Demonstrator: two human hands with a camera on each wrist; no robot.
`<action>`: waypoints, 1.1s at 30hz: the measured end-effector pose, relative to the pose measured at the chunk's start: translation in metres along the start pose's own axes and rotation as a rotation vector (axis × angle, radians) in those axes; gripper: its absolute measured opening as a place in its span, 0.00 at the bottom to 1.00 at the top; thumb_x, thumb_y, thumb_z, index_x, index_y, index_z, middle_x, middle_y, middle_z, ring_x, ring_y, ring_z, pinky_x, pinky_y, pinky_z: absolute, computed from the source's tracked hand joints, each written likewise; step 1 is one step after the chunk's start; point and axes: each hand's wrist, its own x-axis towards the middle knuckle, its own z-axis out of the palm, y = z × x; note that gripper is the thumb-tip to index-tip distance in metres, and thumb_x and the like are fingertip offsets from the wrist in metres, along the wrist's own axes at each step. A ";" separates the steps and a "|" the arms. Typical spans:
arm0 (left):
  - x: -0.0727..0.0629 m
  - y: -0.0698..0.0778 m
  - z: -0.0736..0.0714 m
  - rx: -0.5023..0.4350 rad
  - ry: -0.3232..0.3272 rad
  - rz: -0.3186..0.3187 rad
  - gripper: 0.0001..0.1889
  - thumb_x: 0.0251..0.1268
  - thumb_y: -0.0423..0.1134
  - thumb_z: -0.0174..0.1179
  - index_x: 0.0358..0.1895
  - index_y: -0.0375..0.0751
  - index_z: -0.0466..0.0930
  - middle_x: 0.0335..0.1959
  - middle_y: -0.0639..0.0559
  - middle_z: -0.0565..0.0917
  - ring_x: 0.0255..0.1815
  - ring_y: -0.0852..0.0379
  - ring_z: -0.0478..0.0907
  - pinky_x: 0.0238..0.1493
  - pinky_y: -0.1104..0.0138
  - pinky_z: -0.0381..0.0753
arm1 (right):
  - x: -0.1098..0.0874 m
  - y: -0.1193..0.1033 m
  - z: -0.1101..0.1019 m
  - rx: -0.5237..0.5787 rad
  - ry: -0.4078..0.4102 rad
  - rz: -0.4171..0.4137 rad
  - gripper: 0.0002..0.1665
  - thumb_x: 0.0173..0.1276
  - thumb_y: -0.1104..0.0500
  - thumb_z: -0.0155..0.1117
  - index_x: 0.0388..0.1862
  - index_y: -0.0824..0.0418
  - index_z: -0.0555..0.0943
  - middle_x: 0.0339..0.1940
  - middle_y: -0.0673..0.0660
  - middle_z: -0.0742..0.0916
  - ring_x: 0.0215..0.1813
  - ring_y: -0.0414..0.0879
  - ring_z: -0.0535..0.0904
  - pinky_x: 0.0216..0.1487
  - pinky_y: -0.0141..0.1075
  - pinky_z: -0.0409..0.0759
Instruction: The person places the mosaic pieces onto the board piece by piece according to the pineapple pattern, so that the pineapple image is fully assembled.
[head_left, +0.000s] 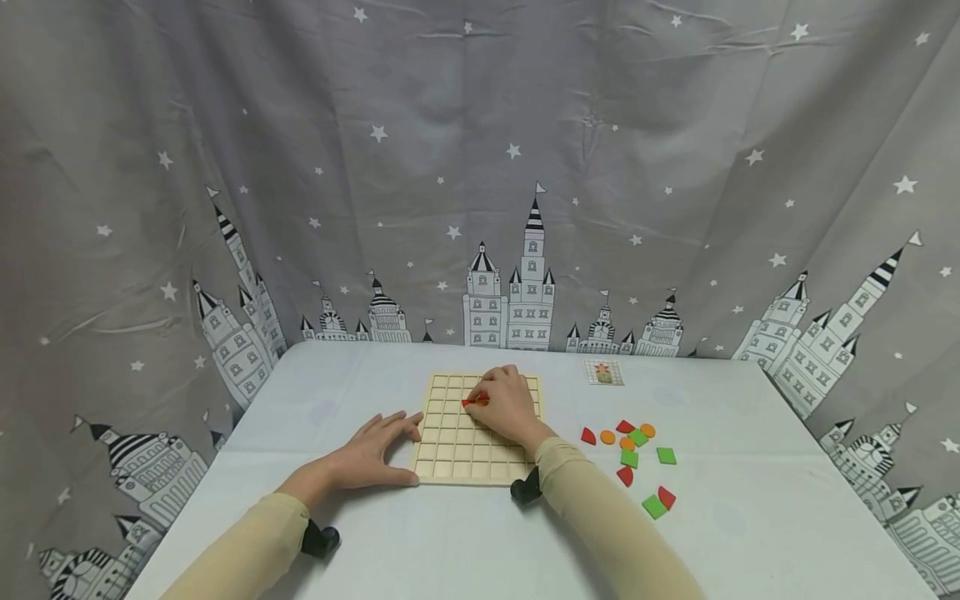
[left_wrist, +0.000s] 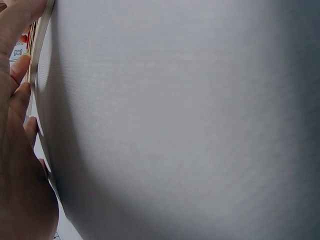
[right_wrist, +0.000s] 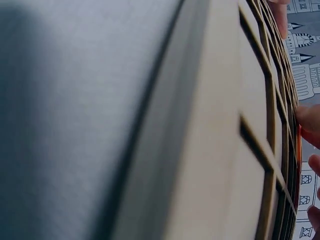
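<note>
A pale wooden grid board [head_left: 453,465] lies on the white table. My left hand [head_left: 367,457] is at its left side, thumb at the near corner and fingertips at the edge higher up; the left wrist view shows these fingers [left_wrist: 20,100] along the rim. Over the board's upper middle, my right hand [head_left: 510,407] has its fingers bent and pinches a red quarter-circle piece [head_left: 467,403]. More red and an orange piece [head_left: 482,403] show under the fingers, partly hidden. In the right wrist view, red shows beside the thumb [right_wrist: 307,117].
Right of the board lie loose flat pieces: several green squares [head_left: 667,456], orange discs [head_left: 607,437] and red quarter circles [head_left: 588,436]. A small picture card [head_left: 603,372] with a gridded flower lies behind them. A grey castle-print curtain [head_left: 660,208] hangs along the table's back.
</note>
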 end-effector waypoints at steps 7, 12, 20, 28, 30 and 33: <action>0.001 -0.001 0.001 0.011 0.003 0.001 0.31 0.51 0.67 0.73 0.53 0.59 0.72 0.81 0.52 0.61 0.82 0.39 0.50 0.80 0.41 0.38 | 0.000 0.005 -0.011 -0.006 0.001 0.030 0.12 0.69 0.42 0.70 0.42 0.46 0.90 0.55 0.52 0.83 0.62 0.53 0.69 0.59 0.47 0.71; 0.002 -0.001 0.001 0.014 0.005 0.009 0.31 0.51 0.67 0.72 0.53 0.59 0.72 0.81 0.51 0.61 0.82 0.39 0.50 0.80 0.41 0.38 | -0.001 0.021 -0.036 0.041 0.022 0.092 0.14 0.72 0.44 0.67 0.48 0.48 0.89 0.58 0.52 0.83 0.65 0.54 0.68 0.65 0.51 0.69; 0.002 -0.003 0.002 0.012 -0.008 0.001 0.30 0.52 0.68 0.72 0.53 0.60 0.71 0.81 0.51 0.60 0.82 0.39 0.49 0.80 0.41 0.37 | -0.022 0.060 -0.078 0.099 0.064 0.132 0.16 0.74 0.46 0.64 0.53 0.51 0.88 0.60 0.55 0.82 0.68 0.56 0.67 0.70 0.56 0.67; 0.002 -0.002 0.000 0.012 0.000 0.000 0.31 0.51 0.67 0.73 0.53 0.60 0.72 0.81 0.50 0.60 0.82 0.37 0.49 0.80 0.40 0.37 | -0.051 0.091 -0.106 0.114 0.071 0.166 0.17 0.74 0.48 0.66 0.55 0.53 0.87 0.61 0.56 0.83 0.70 0.58 0.67 0.71 0.58 0.66; 0.002 -0.003 0.001 0.016 0.001 0.001 0.31 0.51 0.67 0.72 0.53 0.60 0.72 0.81 0.50 0.60 0.82 0.37 0.49 0.80 0.40 0.37 | -0.058 0.096 -0.111 0.115 0.076 0.170 0.17 0.73 0.49 0.67 0.56 0.53 0.87 0.61 0.56 0.83 0.69 0.58 0.68 0.70 0.58 0.67; 0.003 -0.003 0.002 0.014 -0.002 -0.004 0.31 0.51 0.67 0.72 0.53 0.60 0.72 0.81 0.50 0.60 0.82 0.37 0.49 0.80 0.40 0.36 | -0.069 0.102 -0.118 0.126 0.080 0.168 0.16 0.73 0.50 0.67 0.55 0.54 0.87 0.60 0.57 0.83 0.67 0.58 0.70 0.68 0.58 0.70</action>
